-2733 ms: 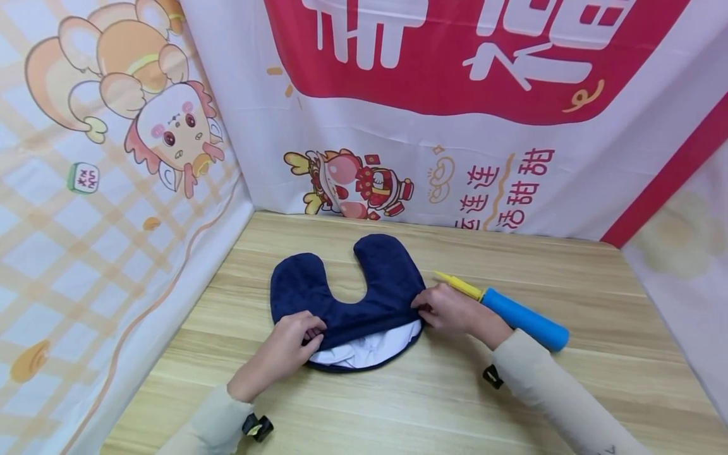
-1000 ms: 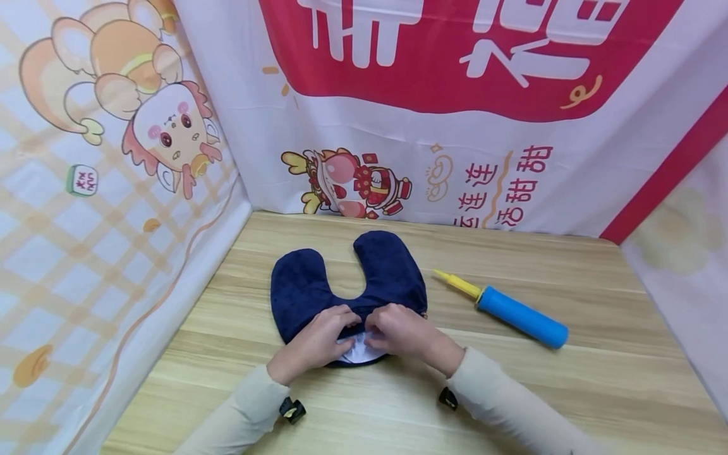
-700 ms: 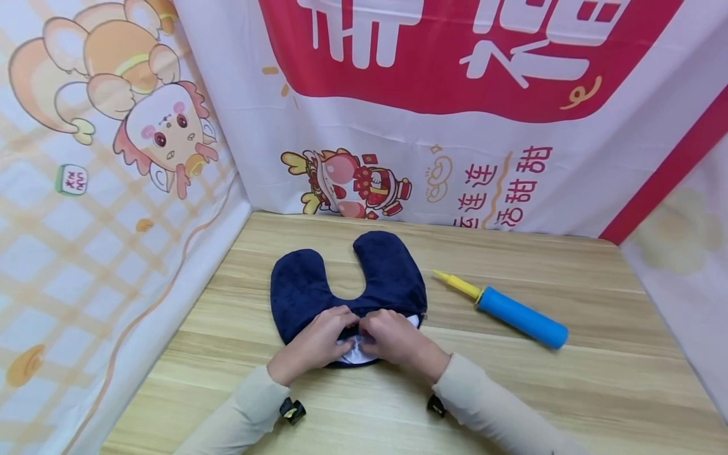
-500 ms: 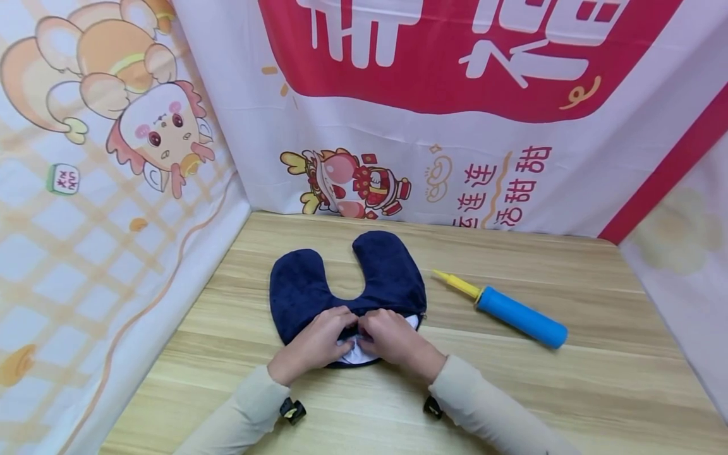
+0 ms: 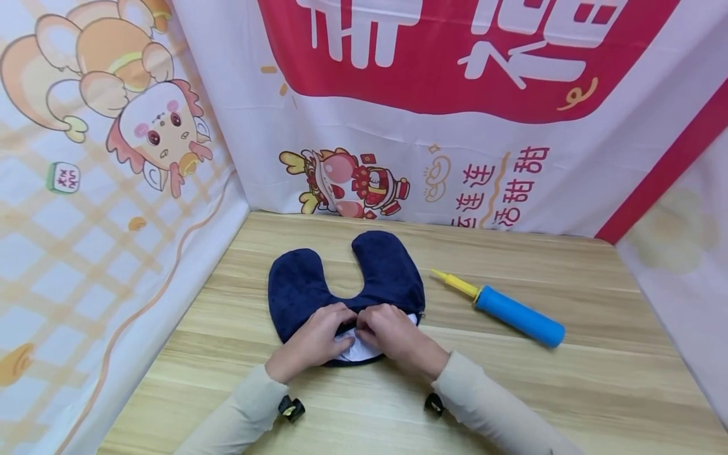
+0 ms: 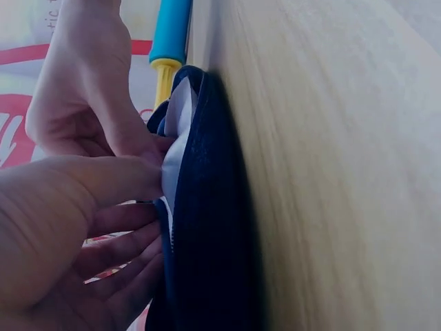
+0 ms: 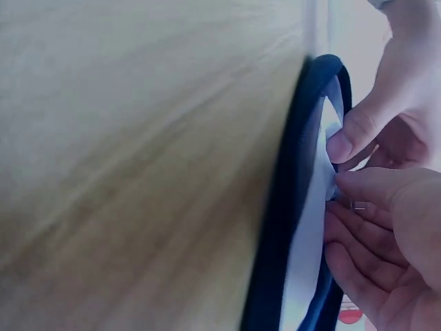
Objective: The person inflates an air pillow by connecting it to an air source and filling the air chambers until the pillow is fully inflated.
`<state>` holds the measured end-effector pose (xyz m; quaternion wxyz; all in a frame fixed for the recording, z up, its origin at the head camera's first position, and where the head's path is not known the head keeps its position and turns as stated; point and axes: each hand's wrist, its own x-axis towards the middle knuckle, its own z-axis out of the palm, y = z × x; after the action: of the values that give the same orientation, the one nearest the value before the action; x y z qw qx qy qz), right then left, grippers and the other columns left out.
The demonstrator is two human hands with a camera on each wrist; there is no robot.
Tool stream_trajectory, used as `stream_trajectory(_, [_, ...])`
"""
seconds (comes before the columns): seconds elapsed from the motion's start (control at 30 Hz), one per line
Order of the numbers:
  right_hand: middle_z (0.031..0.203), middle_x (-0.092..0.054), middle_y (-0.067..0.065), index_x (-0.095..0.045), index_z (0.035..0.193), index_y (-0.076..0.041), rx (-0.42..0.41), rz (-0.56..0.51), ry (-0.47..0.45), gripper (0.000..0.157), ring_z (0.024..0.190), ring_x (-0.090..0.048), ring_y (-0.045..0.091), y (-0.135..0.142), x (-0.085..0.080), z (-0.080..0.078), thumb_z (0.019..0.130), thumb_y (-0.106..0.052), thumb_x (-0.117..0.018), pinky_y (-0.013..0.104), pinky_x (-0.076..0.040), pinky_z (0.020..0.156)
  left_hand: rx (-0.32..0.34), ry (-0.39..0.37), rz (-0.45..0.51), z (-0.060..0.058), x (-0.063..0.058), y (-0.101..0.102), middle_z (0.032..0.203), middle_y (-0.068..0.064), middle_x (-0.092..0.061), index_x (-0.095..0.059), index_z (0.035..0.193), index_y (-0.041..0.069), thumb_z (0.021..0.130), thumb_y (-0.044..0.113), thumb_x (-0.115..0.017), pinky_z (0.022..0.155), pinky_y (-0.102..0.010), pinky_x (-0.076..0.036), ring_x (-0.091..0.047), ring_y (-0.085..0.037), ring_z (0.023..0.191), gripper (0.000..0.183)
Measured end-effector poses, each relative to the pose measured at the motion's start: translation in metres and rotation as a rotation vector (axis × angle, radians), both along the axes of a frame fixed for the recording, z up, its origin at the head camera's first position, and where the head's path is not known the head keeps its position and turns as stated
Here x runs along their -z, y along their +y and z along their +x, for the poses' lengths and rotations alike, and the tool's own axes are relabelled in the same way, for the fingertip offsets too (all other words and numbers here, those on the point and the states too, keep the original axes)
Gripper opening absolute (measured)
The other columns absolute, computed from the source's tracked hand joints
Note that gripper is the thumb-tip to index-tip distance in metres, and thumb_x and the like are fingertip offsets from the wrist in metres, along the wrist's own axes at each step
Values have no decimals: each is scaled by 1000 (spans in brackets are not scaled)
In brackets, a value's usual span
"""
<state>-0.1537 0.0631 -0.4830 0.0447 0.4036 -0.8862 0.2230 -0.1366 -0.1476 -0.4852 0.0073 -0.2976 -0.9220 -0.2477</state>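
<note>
A navy U-shaped neck pillow [image 5: 392, 268] lies flat on the table, its curved side towards me. Along that side the cover gapes, and the white inner lining [image 5: 357, 351] shows. My left hand [image 5: 317, 337] pinches the pillow at the middle of the opening, thumb against the white material in the left wrist view. Right beside it, my right hand [image 5: 395, 335] pinches there too, fingertips partly inside the gap. A small clear piece [image 7: 357, 205] shows by the fingers in the right wrist view; what it belongs to is unclear. The fingertips are partly hidden in the head view.
A blue hand pump [image 5: 520, 316] with a yellow nozzle [image 5: 455, 284] lies right of the pillow. Printed cloth walls [image 5: 341, 114] stand at the back and both sides of the wooden table [image 5: 352, 417].
Both hands have come inward from the two ends of the opening to its middle and now work side by side. In the last half second they barely shift. The pump stays put.
</note>
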Motion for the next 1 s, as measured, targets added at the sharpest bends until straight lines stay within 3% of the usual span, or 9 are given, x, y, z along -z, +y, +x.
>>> stream_trajectory(0.3, [89, -76, -4, -78, 96, -12, 3, -93, 62, 4, 80, -69, 8, 4, -14, 2, 95, -16, -79, 23, -57, 72, -21, 26, 69, -5, -12, -9, 119, -7, -74, -74, 123, 6, 89, 24, -83, 97, -42, -59, -71, -22, 110, 40])
stream_trajectory(0.47, [93, -78, -2, -78, 100, -12, 23, -138, 79, 4, 83, -71, 7, 7, -18, 1, 97, -15, -78, 24, -59, 75, -40, 38, 126, -5, -12, -6, 123, -2, -74, -76, 124, 12, 91, 28, -83, 101, -42, -58, -70, -19, 116, 37])
stream_trajectory(0.6, [93, -77, -3, -78, 101, -12, 21, -180, 118, 5, 84, -72, 7, 9, -21, 1, 97, -14, -78, 25, -60, 76, -78, 55, 206, -2, -12, 0, 118, 0, -75, -79, 121, 13, 90, 31, -86, 98, -40, -59, -71, -18, 112, 36])
stream_trajectory(0.8, [92, -77, -2, -78, 101, -11, 6, -171, 181, 6, 84, -72, 8, 11, -23, 0, 96, -14, -79, 26, -60, 75, -97, 127, 285, -3, -7, 10, 107, -2, -79, -83, 110, 10, 88, 20, -87, 91, -38, -61, -75, -18, 103, 25])
stream_trajectory(1.0, [92, -77, -2, -79, 101, -12, 25, -146, 183, 6, 83, -71, 8, 13, -22, 1, 96, -15, -78, 27, -59, 74, -95, 183, 311, -5, -2, 16, 98, -1, -81, -85, 104, 10, 87, 13, -87, 84, -36, -63, -78, -16, 93, 17])
